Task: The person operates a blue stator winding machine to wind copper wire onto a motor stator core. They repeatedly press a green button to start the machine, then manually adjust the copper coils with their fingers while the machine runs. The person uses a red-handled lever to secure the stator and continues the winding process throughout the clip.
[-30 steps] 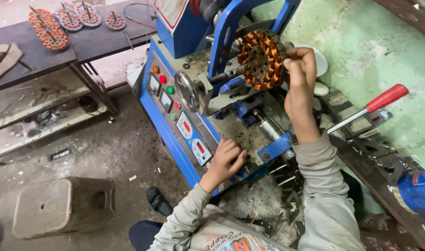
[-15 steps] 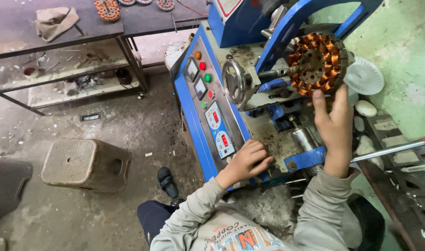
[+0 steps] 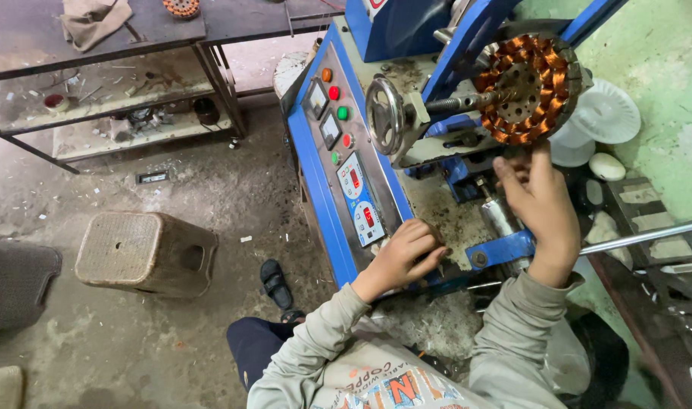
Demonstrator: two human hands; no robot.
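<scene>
While the left hand [image 3: 400, 256] curls loosely at the panel's [image 3: 351, 174] lower edge holding nothing, the right hand's [image 3: 541, 206] open, empty grip rises beneath the stator [image 3: 529, 87].

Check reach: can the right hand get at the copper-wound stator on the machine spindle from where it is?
Probably yes. The right hand is raised just below the stator, fingers pointing up at its lower edge, with nothing between them. The left hand rests down by the control panel, out of the way.

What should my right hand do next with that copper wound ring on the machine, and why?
Probably lift the right hand the short way up to the copper-wound ring. That hand hangs open just below it, fingertips near its lower edge but apparently not touching, while the ring sits on the blue machine's shaft. The left hand rests curled on the machine's front edge by the control panel.
</scene>
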